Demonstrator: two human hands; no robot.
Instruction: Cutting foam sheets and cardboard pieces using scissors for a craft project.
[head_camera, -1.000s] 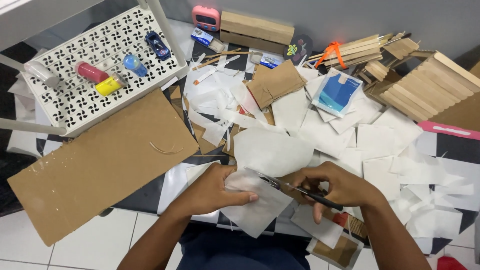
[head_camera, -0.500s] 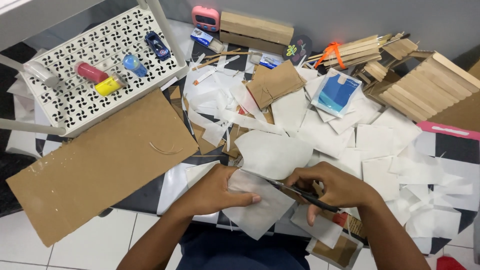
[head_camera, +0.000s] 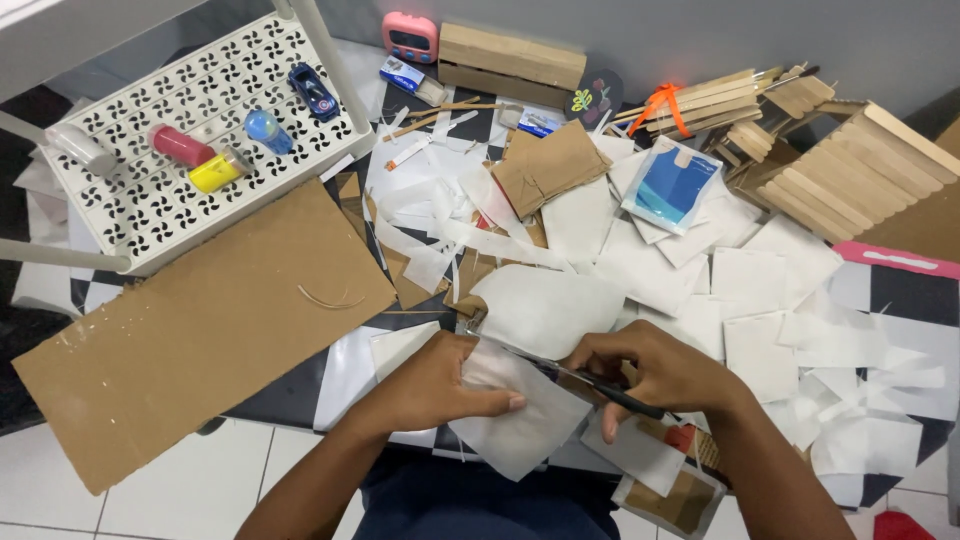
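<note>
The left hand (head_camera: 435, 385) lies flat on a white sheet (head_camera: 520, 425), fingers pressing it down near the bottom middle of the view, above the person's lap. The right hand (head_camera: 660, 370) is clenched around the dark handles of scissors (head_camera: 570, 372); the blades run leftward across the sheet's upper edge, with the tips near the left hand's thumb. A second white piece (head_camera: 550, 305) lies just beyond the blades, touching the sheet.

Surroundings — a large cardboard panel (head_camera: 200, 330) lies to the left, its upper edge against a white perforated tray (head_camera: 150, 210). The tray holds a red bottle (head_camera: 180, 145), a yellow jar (head_camera: 215, 172) and a blue toy car (head_camera: 313, 91). White paper scraps (head_camera: 760, 290) cover the floor to the right. A stick-built wooden structure (head_camera: 850, 170) stands at the upper right — a pink timer (head_camera: 411, 37) sits by the far wall.
</note>
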